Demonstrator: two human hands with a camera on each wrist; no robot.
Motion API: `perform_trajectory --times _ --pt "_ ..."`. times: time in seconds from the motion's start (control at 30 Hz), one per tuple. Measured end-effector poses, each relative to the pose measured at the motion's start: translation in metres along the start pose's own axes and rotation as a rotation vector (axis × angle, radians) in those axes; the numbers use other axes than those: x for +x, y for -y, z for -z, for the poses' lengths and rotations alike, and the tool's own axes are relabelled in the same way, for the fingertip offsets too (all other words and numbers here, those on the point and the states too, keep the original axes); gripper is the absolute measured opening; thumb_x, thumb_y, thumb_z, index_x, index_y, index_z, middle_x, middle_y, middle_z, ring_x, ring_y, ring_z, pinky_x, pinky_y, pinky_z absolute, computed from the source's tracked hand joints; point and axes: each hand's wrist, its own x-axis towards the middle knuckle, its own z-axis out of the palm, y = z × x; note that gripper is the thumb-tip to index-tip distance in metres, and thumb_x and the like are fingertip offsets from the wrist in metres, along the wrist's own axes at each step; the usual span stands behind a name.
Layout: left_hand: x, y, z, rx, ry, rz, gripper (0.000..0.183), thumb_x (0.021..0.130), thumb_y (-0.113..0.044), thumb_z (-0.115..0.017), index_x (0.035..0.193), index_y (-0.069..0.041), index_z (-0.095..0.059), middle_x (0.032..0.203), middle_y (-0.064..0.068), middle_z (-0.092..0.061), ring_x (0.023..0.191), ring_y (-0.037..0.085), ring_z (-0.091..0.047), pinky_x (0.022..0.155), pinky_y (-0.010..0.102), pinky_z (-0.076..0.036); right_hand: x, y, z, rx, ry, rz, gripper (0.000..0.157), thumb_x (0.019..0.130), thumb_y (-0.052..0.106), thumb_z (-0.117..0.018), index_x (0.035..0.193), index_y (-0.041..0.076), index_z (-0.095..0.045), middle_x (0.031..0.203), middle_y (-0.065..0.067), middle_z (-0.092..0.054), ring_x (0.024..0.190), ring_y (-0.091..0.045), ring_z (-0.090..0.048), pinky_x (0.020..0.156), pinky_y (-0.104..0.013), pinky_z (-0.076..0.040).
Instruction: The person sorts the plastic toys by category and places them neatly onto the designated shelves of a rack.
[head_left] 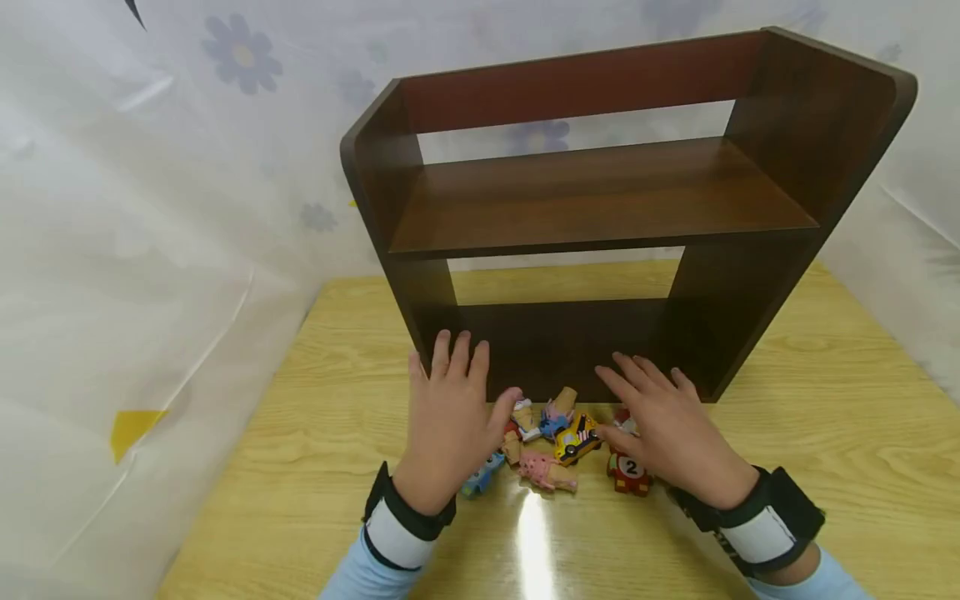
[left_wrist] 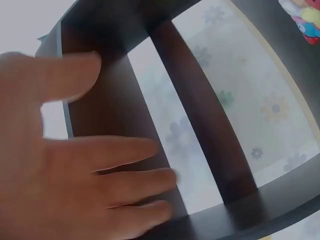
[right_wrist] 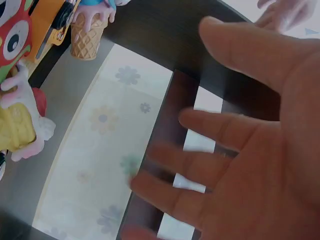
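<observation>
Table: a pale yellow table with wood grain (head_left: 300, 467) carries everything; a white streak of light (head_left: 534, 542) shines on its near part.
Room: behind the table and at both sides hangs a whitish, wrinkled sheet (head_left: 150, 192), printed with grey-violet flowers (head_left: 242, 55). A yellow patch (head_left: 135, 432) shows on it at the left.
Shelf: an open dark-brown wooden shelf (head_left: 600, 196) of two levels stands upright on the table, slightly turned, with a reddish-brown back rail (head_left: 585, 87). Through its back gaps one sees the sheet and, lower, the table.
Toys: a small heap lies on the table, just before the shelf's bottom board. In it are a yellow toy car (head_left: 577, 440), a pink spotted figure with tan cone (head_left: 547, 471), a blue-and-pink ice-cream cone (head_left: 558, 414), a white-topped cone (head_left: 527, 420) and a light-blue toy (head_left: 483, 475) (this last partly hidden by the wrist). A red toy car with number 2 (head_left: 628, 473) is a little to the right.
Left hand: the left hand (head_left: 453, 429) is beside the heap, its fingers long and spread, the thumb apart; it has hold of nothing.
Right hand: the right hand (head_left: 671, 433) is near the red car, fingers apart and only slightly bent, holding nothing. Whether either hand touches the shelf or a toy, I cannot tell.
Wrists: each wears a black band with white panel (head_left: 401, 529), above a light-blue sleeve (head_left: 375, 571).
</observation>
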Motion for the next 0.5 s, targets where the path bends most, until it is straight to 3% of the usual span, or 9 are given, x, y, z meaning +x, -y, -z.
perform_trajectory --times 0.1,0.17,0.23,0.33,0.4,0.5 --pt "0.006 0.011 0.008 -0.171 -0.303 -0.014 0.037 0.09 -0.034 -0.06 0.108 -0.002 -0.068 0.113 0.017 -0.068 0.117 0.034 -0.056 0.098 0.054 -0.047 -0.002 0.003 -0.001 0.056 -0.019 0.036 0.059 0.08 0.035 -0.074 0.129 0.007 -0.057 0.122 -0.018 -0.064 0.101 -0.032 -0.064 0.083 -0.054 -0.052" --pt "0.012 0.023 0.013 -0.297 -0.489 -0.01 0.027 0.088 -0.025 -0.063 0.098 -0.001 -0.07 0.101 0.016 -0.071 0.104 0.031 -0.062 0.09 0.048 -0.053 -0.002 0.006 -0.002 0.09 -0.037 0.053 0.052 0.081 0.033 -0.074 0.124 0.007 -0.061 0.111 -0.015 -0.069 0.088 -0.026 -0.067 0.073 -0.046 -0.057" --pt "0.02 0.036 0.017 -0.371 -0.582 0.041 0.026 0.088 -0.022 -0.062 0.1 0.0 -0.067 0.099 0.016 -0.069 0.098 0.03 -0.062 0.083 0.046 -0.054 -0.002 0.008 -0.004 0.101 -0.045 0.064 0.048 0.081 0.033 -0.073 0.121 0.008 -0.063 0.106 -0.011 -0.071 0.084 -0.022 -0.067 0.069 -0.042 -0.057" --pt "0.029 0.057 0.017 -0.447 -0.6 0.15 0.03 0.09 -0.02 -0.061 0.11 0.001 -0.063 0.107 0.018 -0.065 0.096 0.03 -0.06 0.078 0.047 -0.053 -0.003 0.011 -0.009 0.108 -0.048 0.079 0.044 0.082 0.034 -0.072 0.117 0.009 -0.065 0.105 -0.009 -0.072 0.087 -0.022 -0.067 0.067 -0.04 -0.058" --pt "0.033 0.067 0.014 -0.494 -0.56 0.22 0.033 0.09 -0.02 -0.061 0.117 0.0 -0.06 0.113 0.018 -0.063 0.098 0.03 -0.06 0.078 0.047 -0.053 -0.003 0.012 -0.013 0.103 -0.042 0.084 0.041 0.082 0.034 -0.072 0.116 0.011 -0.066 0.104 -0.007 -0.072 0.089 -0.021 -0.067 0.066 -0.039 -0.058" --pt "0.038 0.078 0.009 -0.577 -0.48 0.267 0.036 0.092 -0.021 -0.06 0.122 -0.004 -0.058 0.119 0.015 -0.062 0.101 0.028 -0.062 0.08 0.049 -0.055 -0.005 0.013 -0.018 0.097 -0.044 0.086 0.039 0.082 0.034 -0.072 0.114 0.012 -0.067 0.103 -0.005 -0.072 0.088 -0.02 -0.067 0.066 -0.038 -0.057"
